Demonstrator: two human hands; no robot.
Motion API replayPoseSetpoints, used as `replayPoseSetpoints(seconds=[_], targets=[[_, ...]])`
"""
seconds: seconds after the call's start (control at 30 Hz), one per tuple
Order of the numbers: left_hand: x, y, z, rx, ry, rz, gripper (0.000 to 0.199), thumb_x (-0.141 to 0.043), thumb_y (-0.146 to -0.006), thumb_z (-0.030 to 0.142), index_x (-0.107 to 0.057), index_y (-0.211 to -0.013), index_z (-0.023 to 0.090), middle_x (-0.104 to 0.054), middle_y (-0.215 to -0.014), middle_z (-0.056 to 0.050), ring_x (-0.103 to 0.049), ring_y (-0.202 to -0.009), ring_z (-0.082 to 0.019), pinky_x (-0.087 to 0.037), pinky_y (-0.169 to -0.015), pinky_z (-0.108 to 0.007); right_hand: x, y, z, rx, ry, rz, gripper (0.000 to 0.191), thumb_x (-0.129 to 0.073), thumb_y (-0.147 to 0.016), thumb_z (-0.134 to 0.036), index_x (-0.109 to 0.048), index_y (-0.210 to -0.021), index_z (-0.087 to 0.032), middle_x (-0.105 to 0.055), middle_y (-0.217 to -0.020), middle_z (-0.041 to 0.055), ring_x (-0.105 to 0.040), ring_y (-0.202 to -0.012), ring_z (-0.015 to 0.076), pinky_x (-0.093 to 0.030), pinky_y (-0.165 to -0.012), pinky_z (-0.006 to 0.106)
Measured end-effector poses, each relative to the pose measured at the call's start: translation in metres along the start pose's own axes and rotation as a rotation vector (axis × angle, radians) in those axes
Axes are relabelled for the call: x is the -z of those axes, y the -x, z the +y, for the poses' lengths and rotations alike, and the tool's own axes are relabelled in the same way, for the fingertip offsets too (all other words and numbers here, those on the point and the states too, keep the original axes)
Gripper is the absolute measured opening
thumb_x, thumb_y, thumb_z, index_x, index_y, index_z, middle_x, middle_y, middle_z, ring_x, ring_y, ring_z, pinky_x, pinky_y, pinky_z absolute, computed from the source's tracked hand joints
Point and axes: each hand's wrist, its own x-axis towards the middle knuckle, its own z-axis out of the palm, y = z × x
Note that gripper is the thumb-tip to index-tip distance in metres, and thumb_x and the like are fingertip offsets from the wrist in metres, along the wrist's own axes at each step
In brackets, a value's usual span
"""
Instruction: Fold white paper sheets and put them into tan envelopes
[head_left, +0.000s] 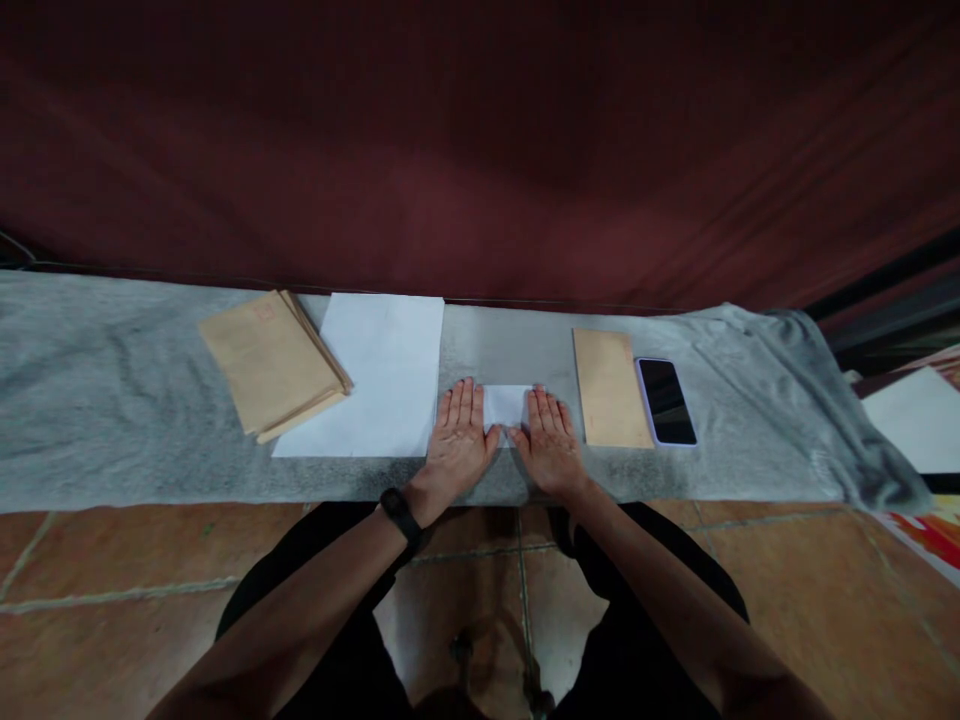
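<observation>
A small folded piece of white paper lies flat on the grey cloth between my two hands. Over its left end rests my left hand, palm down with the fingers stretched forward. My right hand lies the same way over the right end, fingers slightly spread. The thumbs point toward each other near the paper's close edge, a small gap between them. The ends of the paper are hidden beneath the hands. Just left of my left hand are large white sheets. To the right of my right hand lies a brown envelope.
A stack of brown envelopes partly covers the white sheets on the left. A phone with a purple case sits beside the single envelope. Grey cloth covers the narrow table, and a dark red curtain hangs behind it.
</observation>
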Motion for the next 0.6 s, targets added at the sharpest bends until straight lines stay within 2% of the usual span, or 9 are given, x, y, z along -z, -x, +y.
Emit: replayPoseSetpoints(seconds=[0.23,0.4,0.6], targets=[[0.010,-0.002,0.004,-0.081,-0.045,-0.031,0.065,-0.040,-0.104,0.034,-0.035,-0.157,-0.004,-0.028,-0.168,-0.024,-0.020,-0.160,-0.032,-0.015,-0.132,-0.053,-0.001,0.001,0.001,-0.008,-0.002,0.010,0.072,-0.037,-0.108,-0.047,-0.027,-0.163,-0.002,-0.031,-0.168,0.0231,-0.031,-0.156,0.0337,-0.022,-0.127,0.053],[0.009,-0.004,0.007,-0.171,-0.070,-0.060,0.058,-0.037,-0.106,0.032,-0.040,-0.158,0.007,-0.033,-0.168,-0.019,-0.026,-0.159,-0.032,-0.019,-0.130,-0.056,-0.001,0.001,0.001,-0.024,0.002,0.012,0.072,-0.037,-0.108,-0.047,-0.029,-0.162,0.000,-0.030,-0.168,0.0243,-0.028,-0.157,0.0333,-0.022,-0.127,0.052],[0.001,-0.003,0.009,-0.254,-0.074,-0.085,0.053,-0.033,-0.107,0.028,-0.045,-0.155,0.007,-0.041,-0.165,-0.016,-0.036,-0.155,-0.028,-0.029,-0.128,-0.045,-0.003,0.003,-0.001,-0.047,0.026,0.050,0.068,-0.034,-0.108,-0.043,-0.030,-0.162,-0.001,-0.033,-0.167,0.0235,-0.030,-0.156,0.0324,-0.022,-0.127,0.053]])
